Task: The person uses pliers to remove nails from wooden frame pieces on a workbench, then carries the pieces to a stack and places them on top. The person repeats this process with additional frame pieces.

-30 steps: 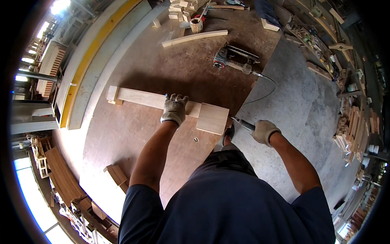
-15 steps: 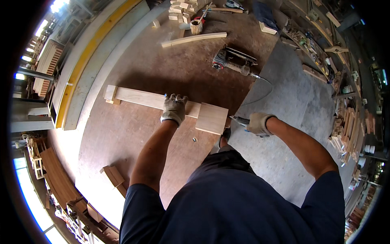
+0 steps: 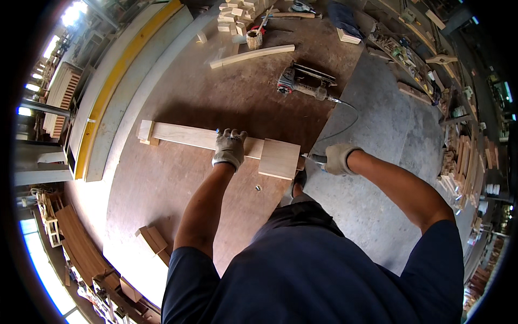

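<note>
A long pale wooden board [image 3: 186, 135] lies across the brown table, a small wood block [image 3: 145, 131] at its left end. A wider, squarish wood piece [image 3: 279, 159] sits at its right end. My gloved left hand [image 3: 230, 149] grips the board's middle, fingers curled over its far edge. My gloved right hand [image 3: 341, 159] is closed around a slim hand tool [image 3: 317, 159] with a dark handle and light-blue details; its exact kind is hard to make out. The tool's tip points left, at or very near the squarish piece's right end.
A nail gun [image 3: 305, 81] with an air hose [image 3: 356, 116] lies beyond the board. Farther off are a curved wood strip [image 3: 252, 55], a brush pot [image 3: 254, 39], a hammer [image 3: 294, 15] and stacked blocks [image 3: 235, 16]. Wood pieces [image 3: 154, 239] rest at the near left.
My right hand has brought the tool slightly left, closer to the squarish piece's end. My left hand stays on the board. The whole view has shifted a little.
</note>
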A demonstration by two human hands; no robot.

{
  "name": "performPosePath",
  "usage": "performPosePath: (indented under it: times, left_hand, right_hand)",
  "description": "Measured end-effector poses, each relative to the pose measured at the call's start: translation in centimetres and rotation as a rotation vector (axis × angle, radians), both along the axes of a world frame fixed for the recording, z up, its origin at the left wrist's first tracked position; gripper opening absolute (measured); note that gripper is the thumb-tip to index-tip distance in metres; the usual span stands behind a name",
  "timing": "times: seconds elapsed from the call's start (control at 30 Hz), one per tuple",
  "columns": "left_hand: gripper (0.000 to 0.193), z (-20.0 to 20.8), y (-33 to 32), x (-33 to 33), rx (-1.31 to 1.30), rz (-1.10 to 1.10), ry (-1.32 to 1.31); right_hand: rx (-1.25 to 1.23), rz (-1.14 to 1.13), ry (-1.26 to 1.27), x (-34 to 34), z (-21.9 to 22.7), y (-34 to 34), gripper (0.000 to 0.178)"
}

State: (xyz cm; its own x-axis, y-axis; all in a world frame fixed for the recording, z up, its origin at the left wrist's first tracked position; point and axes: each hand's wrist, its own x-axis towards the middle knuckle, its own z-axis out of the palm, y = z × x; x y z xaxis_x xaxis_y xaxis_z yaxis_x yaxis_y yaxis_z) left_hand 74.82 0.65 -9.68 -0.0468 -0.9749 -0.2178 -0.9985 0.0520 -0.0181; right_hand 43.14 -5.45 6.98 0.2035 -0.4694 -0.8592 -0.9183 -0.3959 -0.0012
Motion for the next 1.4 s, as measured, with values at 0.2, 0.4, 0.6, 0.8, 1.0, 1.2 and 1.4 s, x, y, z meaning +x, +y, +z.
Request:
performPosePath:
  times: [0.2, 0.4, 0.6, 0.8, 1.0, 1.2, 1.4]
  left_hand:
    - [0.061, 0.4, 0.0, 0.0, 0.029, 0.008, 0.004]
    - [0.06, 0.6, 0.0, -0.2, 0.033, 0.017, 0.013]
    - [0.043, 0.4, 0.1, -0.1, -0.029, -0.021, 0.015]
    - [0.05, -0.1, 0.5, 0.4, -0.02, -0.026, 0.018]
    - [0.059, 1.4, -0.3, -0.5, 0.043, 0.007, 0.051]
    - [0.062, 0.8, -0.1, -0.2, 0.038, -0.003, 0.015]
    - [0.08, 1.0, 0.1, -0.2, 0.028, -0.003, 0.007]
  right_hand:
    - [-0.053, 0.009, -0.092, -1.7, -2.5, 0.7, 0.043]
    - [0.185, -0.405, -0.007, -3.0, -3.5, 0.9, 0.039]
    - [-0.084, -0.196, -0.187, -6.2, -7.4, 2.4, 0.038]
    - [-0.085, -0.15, -0.327, -7.5, -9.4, 2.7, 0.035]
    - [-0.167, -0.394, -0.65, -10.1, -15.9, 6.5, 0.029]
    - [0.108, -1.037, -0.905, -9.7, -19.0, 11.5, 0.026]
    - [0.092, -1.065, -0.64, -12.9, -20.0, 14.9, 0.027]
